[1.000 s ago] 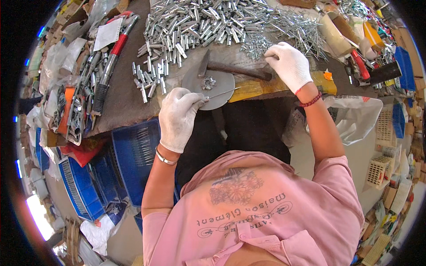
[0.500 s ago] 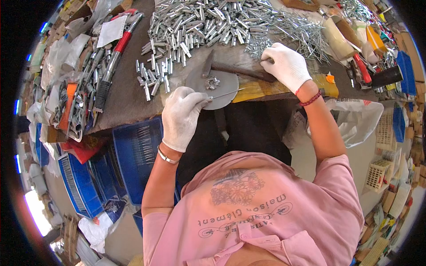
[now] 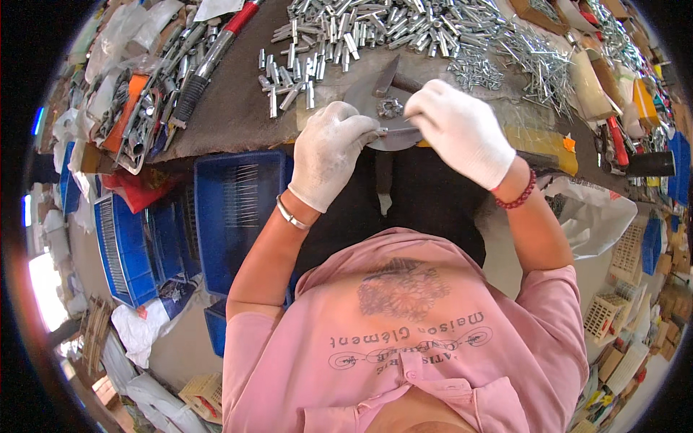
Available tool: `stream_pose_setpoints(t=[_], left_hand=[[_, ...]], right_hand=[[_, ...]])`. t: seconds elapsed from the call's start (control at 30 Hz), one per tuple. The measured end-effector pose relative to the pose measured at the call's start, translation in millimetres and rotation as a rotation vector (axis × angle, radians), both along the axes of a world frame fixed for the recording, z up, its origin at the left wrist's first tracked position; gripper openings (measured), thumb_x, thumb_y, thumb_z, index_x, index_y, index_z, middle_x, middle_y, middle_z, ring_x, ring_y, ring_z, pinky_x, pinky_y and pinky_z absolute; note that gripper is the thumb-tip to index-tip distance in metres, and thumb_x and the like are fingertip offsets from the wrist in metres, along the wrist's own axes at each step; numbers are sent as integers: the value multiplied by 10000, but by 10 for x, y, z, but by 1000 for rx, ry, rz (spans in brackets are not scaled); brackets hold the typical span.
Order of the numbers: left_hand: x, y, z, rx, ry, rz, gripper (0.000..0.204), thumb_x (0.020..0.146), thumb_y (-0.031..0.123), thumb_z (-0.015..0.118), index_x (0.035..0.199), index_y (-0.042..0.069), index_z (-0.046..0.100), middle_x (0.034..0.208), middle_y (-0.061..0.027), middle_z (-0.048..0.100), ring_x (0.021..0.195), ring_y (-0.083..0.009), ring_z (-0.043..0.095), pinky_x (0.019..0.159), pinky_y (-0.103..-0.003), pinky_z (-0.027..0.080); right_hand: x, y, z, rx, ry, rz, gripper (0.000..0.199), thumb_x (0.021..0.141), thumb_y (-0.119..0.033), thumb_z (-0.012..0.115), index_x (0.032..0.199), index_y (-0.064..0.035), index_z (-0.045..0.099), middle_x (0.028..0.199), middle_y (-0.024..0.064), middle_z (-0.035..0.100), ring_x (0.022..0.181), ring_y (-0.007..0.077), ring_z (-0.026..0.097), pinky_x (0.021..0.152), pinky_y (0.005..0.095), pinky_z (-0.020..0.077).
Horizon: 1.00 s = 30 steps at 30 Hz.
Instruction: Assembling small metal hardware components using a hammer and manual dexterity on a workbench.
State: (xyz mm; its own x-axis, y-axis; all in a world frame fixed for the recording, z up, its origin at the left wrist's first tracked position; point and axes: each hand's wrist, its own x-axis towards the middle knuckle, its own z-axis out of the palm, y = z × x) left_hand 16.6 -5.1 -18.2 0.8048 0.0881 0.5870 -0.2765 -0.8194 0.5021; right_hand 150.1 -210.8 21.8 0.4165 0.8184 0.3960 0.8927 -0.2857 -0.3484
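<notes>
My left hand (image 3: 328,155), in a white glove, is closed in a pinch on a thin metal pin (image 3: 399,131) that points to the right. My right hand (image 3: 462,130), gloved too, has its fingers pressed together at the pin's other end; whatever they hold is too small to make out. Beneath both hands lies a round grey plate (image 3: 359,94) at the bench edge, bearing a small heap of shiny metal parts (image 3: 390,107). A hammer (image 3: 387,76) rests across the plate, its handle partly hidden by my right hand.
Metal tubes (image 3: 404,25) are heaped at the back, beside small fittings (image 3: 474,73) and loose pins (image 3: 538,65). Tools crowd the left, including a red-and-black bar (image 3: 209,61). A blue bin (image 3: 242,216) with pins stands below the bench; a clear plastic bag (image 3: 595,216) hangs at right.
My right hand has come from the small fittings toward the pin's free end. My left hand still grips the pin. The whole view has shifted somewhat.
</notes>
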Motion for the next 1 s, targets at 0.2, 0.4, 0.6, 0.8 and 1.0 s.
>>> stream_pose_setpoints(t=[0.2, 0.4, 0.6, 0.8, 1.0], left_hand=[[-11, -4, 1, 36, 6, 34, 183, 781, 53, 811, 936, 130, 751, 897, -60, 644, 877, -308, 667, 753, -419, 541], [-17, 35, -38, 32, 3, 28, 159, 784, 67, 811, 923, 115, 752, 892, -66, 648, 865, -317, 667, 745, -427, 542], [-3, 13, 11, -11, -7, 26, 144, 784, 79, 825, 900, 99, 742, 887, -77, 652, 846, -328, 664, 734, -431, 539], [20, 65, -120, -34, 13, 4, 145, 792, 86, 828, 912, 106, 750, 893, -77, 652, 855, -329, 665, 743, -436, 541], [14, 45, -105, -41, 21, 25, 158, 787, 90, 839, 923, 123, 764, 907, -67, 650, 875, -323, 668, 752, -436, 545]], right_hand=[[-111, 217, -103, -25, -43, 92, 38, 962, -109, 648, 986, -105, 678, 994, 91, 645, 890, 329, 702, 744, 426, 581], [-124, 286, -22, -147, -185, 128, 45, 911, -92, 650, 954, -89, 663, 957, 100, 626, 894, 329, 694, 751, 431, 590], [-226, 420, 190, -411, -297, 129, 50, 890, -143, 679, 916, -101, 673, 926, 77, 620, 854, 293, 693, 729, 416, 591], [-161, 352, 124, -397, -240, 54, 70, 923, -191, 699, 932, -122, 689, 930, 58, 650, 855, 266, 719, 725, 379, 595], [205, 16, 9, -382, -183, -242, 300, 927, -150, 728, 1224, -112, 734, 1063, 100, 703, 1022, 297, 705, 890, 399, 581]])
